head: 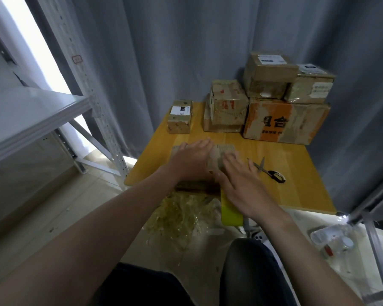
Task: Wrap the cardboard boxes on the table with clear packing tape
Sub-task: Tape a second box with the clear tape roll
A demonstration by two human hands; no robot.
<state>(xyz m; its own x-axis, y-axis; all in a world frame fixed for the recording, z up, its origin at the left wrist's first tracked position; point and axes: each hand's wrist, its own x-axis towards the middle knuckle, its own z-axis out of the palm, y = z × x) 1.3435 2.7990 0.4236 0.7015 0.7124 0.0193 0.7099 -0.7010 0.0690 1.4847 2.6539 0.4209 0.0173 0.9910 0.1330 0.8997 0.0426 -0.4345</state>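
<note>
box (224, 151) at near edge of counter (296, 186), under both palms | left grip (190, 155) apart, fingers straight, pressing box top; right grip (241, 180) apart, fingers splayed flat | risk: uneven push slides box off edge or creases clear tape (not discernible) | around: scissors (268, 170) just right, box stack (283, 122) behind, tape scraps (181, 215) on floor; likely nothing blocking

Reaching forward with bare left arm (102, 215) and right arm (296, 237), converging. Laying left hand (190, 157) flat, palm down, fingers straight and together. Holding right hand (241, 186) just beside it, nearer, palm down, fingers straight, spread, slightly blurred.
</note>
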